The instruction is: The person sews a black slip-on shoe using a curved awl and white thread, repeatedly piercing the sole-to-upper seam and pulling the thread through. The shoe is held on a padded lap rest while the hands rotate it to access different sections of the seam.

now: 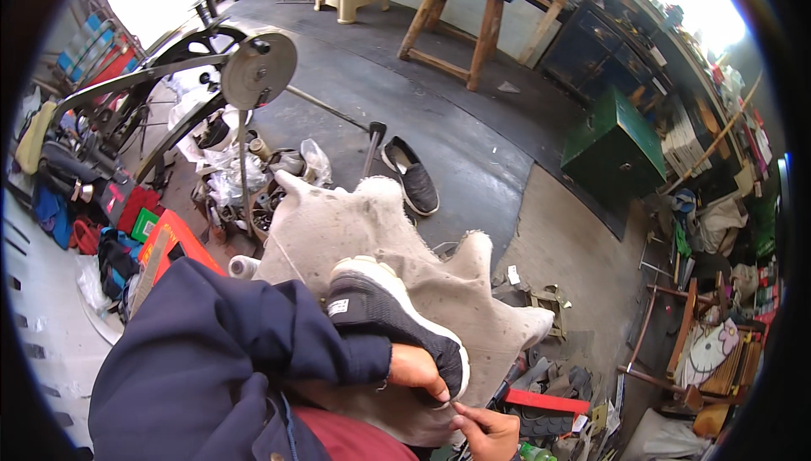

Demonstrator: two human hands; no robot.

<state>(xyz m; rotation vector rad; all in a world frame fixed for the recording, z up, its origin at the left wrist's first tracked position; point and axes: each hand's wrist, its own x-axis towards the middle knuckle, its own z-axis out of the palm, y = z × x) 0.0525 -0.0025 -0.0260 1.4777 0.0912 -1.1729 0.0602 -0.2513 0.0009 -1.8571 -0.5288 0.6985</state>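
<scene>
I'm looking down on a charcoal-black textile shoe with a thick white sole point(384, 309), which lies slantwise on a stained, beige-grey piece of thick cloth point(338, 225) spread before the wearer. Its upper looks finely textured, with a small white rectangular label point(338, 306) at the far end; the sole edge runs pale along the right side, turning creamy and notched at that same far end. I see the left hand point(416, 368), out of a navy-blue sleeve point(279, 330), at the near end, thumb pressed to the shoe; its other fingers are hidden, so I cannot tell how they close. The right hand point(488, 431) has thumb and forefinger together just beside that end; whatever they pinch is too small for me to make out. Beyond the cloth, a black low-cut shoe point(414, 182) rests on the dark grey floor point(473, 132).
</scene>
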